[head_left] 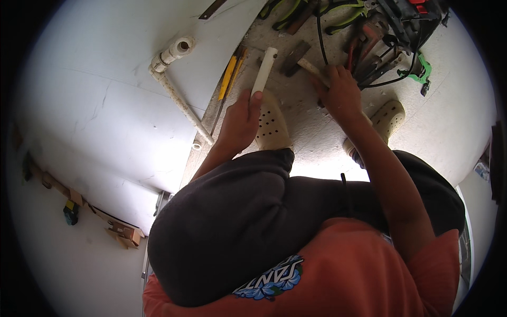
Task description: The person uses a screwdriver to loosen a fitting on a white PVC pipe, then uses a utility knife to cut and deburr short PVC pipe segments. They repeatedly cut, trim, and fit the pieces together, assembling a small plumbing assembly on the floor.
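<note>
My left hand [240, 121] is closed around a short white plastic pipe [265, 68], which points up and away and has a small dark hole near its far end. My right hand [340, 95] is wrapped round the pale handle of a hammer [311, 67]. The hammer's dark, worn head [296, 58] lies low over the floor, to the right of the pipe; whether it touches the floor I cannot tell. Part of the handle is hidden under my fingers. Pipe and hammer are apart.
A white elbow pipe [179, 100] and a yellow-handled saw [229, 74] lie to the left. Green-and-black pliers [346, 10], a red pipe wrench [369, 39], a black cable [322, 37] and a green clamp-like tool [423, 68] crowd the far right. My clogs [272, 124] stand near my hands.
</note>
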